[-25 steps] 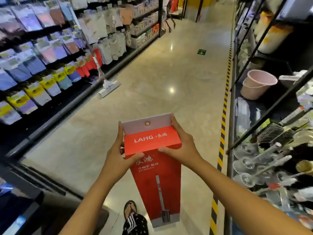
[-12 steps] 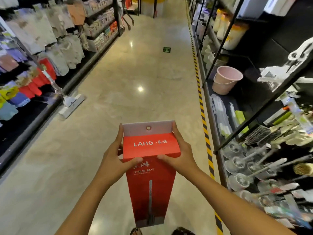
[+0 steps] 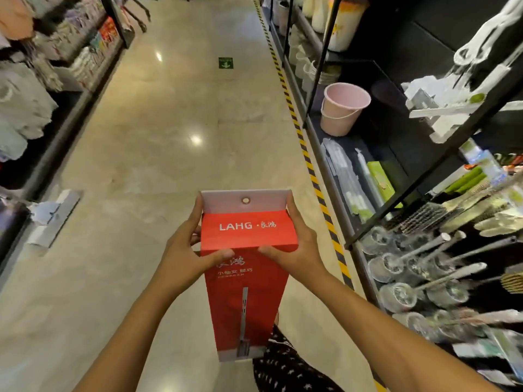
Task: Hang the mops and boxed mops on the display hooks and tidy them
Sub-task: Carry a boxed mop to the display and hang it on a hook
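Seemingly light, stiff cardboard, the boxed mop (image 3: 246, 302) sits upright, left of the pink bucket (image 3: 343, 109); left hand (image 3: 183, 257) and right hand (image 3: 298, 248) clasp its top sides, a sound hold.

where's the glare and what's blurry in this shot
Head view: ceiling lights glare in spots on the glossy floor; the red box is sharp enough to read; the brushes at the right edge and the clothes at the left smear; the wide lens makes the shelf post lean.
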Demonstrator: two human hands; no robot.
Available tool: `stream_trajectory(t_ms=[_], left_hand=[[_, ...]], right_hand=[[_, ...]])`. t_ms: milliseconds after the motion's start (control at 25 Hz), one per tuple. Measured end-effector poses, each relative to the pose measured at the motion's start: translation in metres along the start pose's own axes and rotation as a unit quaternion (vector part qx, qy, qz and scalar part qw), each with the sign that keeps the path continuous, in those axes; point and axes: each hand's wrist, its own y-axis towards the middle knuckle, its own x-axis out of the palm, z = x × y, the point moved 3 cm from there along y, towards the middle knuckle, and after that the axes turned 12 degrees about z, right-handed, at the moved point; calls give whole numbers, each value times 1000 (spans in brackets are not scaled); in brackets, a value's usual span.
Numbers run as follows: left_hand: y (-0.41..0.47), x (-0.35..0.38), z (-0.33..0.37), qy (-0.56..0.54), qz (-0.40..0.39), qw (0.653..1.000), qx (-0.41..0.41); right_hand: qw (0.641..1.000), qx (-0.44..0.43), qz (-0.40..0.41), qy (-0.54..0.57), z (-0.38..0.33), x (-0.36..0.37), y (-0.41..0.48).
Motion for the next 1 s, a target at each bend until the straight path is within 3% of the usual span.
stream_trajectory(t_ms=[480, 1000], left_hand=[[248, 102, 12, -41, -57, 997, 13], [576, 146, -9, -118, -175, 977, 25]], right_hand=[[996, 9, 25, -80, 46, -22, 244], [979, 89, 112, -146, 77, 47, 513]])
